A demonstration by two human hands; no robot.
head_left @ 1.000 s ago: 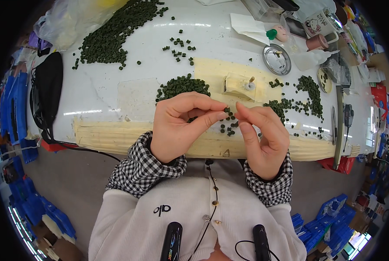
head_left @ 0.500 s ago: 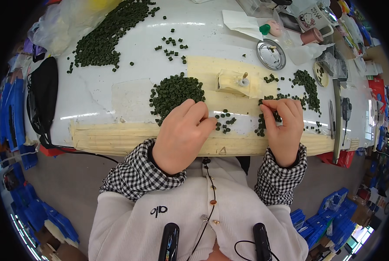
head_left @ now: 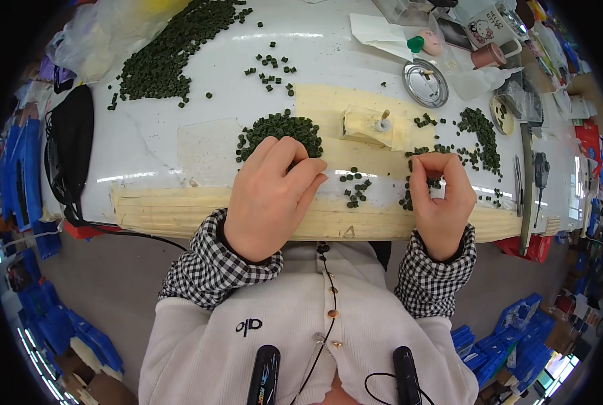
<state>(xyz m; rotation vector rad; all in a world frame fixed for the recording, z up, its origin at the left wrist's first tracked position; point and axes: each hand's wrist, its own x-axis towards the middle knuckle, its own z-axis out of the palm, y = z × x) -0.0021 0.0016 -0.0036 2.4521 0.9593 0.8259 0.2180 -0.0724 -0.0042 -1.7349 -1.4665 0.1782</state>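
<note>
My left hand [head_left: 264,199] hovers over the near edge of a heap of small dark green pieces [head_left: 284,129]. Its fingers are curled, with thumb and index tips slightly apart and nothing visible between them. My right hand [head_left: 443,199] is closed in a pinch above a cluster of similar pieces at the right; whatever the fingertips hold is hidden. Between the hands lies a small group of green pieces [head_left: 357,190]. Beyond them stands a tape-wrapped block [head_left: 369,128] with a small upright metal pin [head_left: 384,123].
A larger green heap [head_left: 156,71] lies far left beside clear plastic bags [head_left: 89,44]. Farther right are a round metal lid [head_left: 425,84], a second scatter of pieces [head_left: 480,135] and a white mug [head_left: 490,30]. A black pouch [head_left: 69,148] rests at the left edge.
My left hand has drawn back left from the small middle group, its thumb and index tips parting. My right hand stays pinched, nearly in place.
</note>
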